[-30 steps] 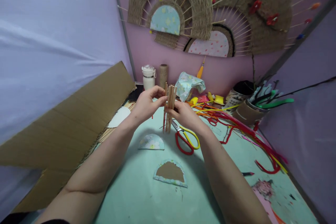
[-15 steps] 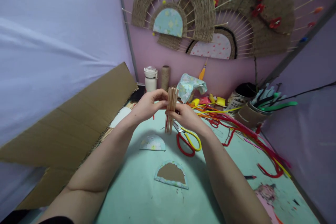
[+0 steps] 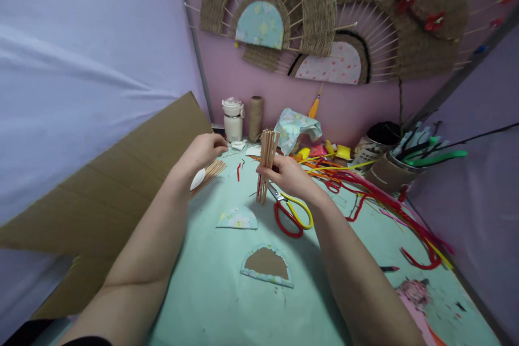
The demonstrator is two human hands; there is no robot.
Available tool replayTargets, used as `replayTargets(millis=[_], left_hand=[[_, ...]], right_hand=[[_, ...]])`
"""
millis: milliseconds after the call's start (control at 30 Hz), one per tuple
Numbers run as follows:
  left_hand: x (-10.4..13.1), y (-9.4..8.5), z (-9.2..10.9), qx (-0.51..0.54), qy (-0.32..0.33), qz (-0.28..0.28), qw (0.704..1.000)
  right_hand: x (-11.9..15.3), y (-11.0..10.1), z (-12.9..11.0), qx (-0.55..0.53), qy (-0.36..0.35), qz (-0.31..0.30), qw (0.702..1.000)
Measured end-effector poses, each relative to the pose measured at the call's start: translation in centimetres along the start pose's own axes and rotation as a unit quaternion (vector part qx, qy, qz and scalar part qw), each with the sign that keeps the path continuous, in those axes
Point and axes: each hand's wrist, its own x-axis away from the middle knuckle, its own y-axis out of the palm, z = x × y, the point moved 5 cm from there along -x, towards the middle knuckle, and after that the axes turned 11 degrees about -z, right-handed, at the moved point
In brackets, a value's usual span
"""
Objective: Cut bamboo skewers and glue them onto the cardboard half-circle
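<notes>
My right hand (image 3: 286, 175) grips a bundle of thin wooden sticks (image 3: 267, 154), held nearly upright above the table. My left hand (image 3: 205, 152) is apart from that bundle, its fingers loosely bent with nothing visible in them. Below it lie more thin wooden sticks (image 3: 210, 175) beside a white piece (image 3: 198, 179). Scissors (image 3: 290, 218) with one red and one yellow handle rest just under my right wrist. Nearer to me are a half-round floral fabric piece (image 3: 237, 218) and a half-round cardboard piece (image 3: 265, 265) edged with the same fabric.
Folded cardboard (image 3: 121, 184) leans along the left side. At the back stand a white bottle (image 3: 233, 121), a twine spool (image 3: 255, 119) and crumpled floral cloth (image 3: 294, 127). Coloured pipe cleaners (image 3: 365, 189) spread over the right, near a can (image 3: 391, 170) of stems.
My left hand has let go of the stick bundle and moved left, over the loose sticks. My right hand still holds the bundle in about the same place. The view has tilted slightly down.
</notes>
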Motion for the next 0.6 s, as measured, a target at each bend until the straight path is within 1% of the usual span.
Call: replayTargets(millis=[33, 67, 167, 233, 333, 467, 600], left_hand=[[-0.6, 1.1, -1.2, -0.076, -0.056, -0.060, 0.994], [-1.1, 2.0, -2.1, -0.101, -0.083, -0.091, 0.987], [-2.2, 4.4, -3.8, -0.135, -0.128, -0.135, 0.973], [-2.5, 5.4, -4.5, -0.149, -0.145, -0.150, 0.967], [-2.7, 6.2, -5.2, -0.162, -0.161, -0.163, 0.960], [-2.9, 6.5, -5.7, -0.170, -0.172, -0.166, 0.956], [-3.2, 6.7, -5.6, -0.172, -0.170, -0.160, 0.957]], right_hand=[[0.0, 0.0, 0.0, 0.000, 0.002, -0.001, 1.000], [0.0, 0.0, -0.1, 0.000, 0.002, -0.002, 1.000], [0.1, 0.0, -0.1, -0.001, 0.004, -0.007, 1.000], [0.1, 0.0, -0.1, -0.002, 0.008, -0.012, 1.000], [0.1, -0.1, -0.2, -0.004, 0.015, -0.015, 1.000], [0.1, -0.1, -0.2, -0.007, 0.018, -0.018, 1.000], [0.1, 0.0, -0.1, -0.009, 0.014, -0.022, 1.000]])
